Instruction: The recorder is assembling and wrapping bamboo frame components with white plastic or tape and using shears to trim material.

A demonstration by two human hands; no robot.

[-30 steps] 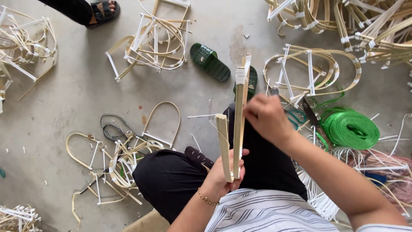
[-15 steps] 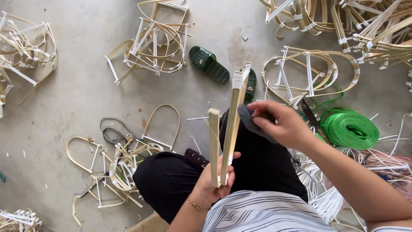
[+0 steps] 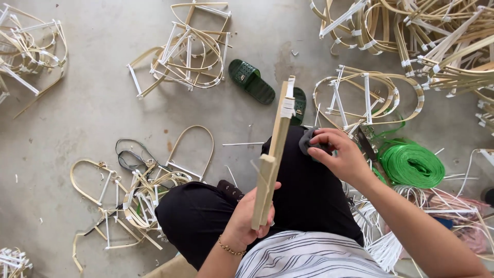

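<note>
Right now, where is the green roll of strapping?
In the head view, the green roll of strapping lies on the concrete floor at the person's right, just beyond the right hand and below a bent cane frame.

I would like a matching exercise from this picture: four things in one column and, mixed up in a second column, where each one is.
Things:
1. bamboo sticks
2. dark cloth
3. green strap roll
4. green sandal

Places:
A. on the floor beyond the knees
B. in the left hand
C. on the floor to the person's right
D. in the right hand

Pairs: 1-B, 2-D, 3-C, 4-A
</note>
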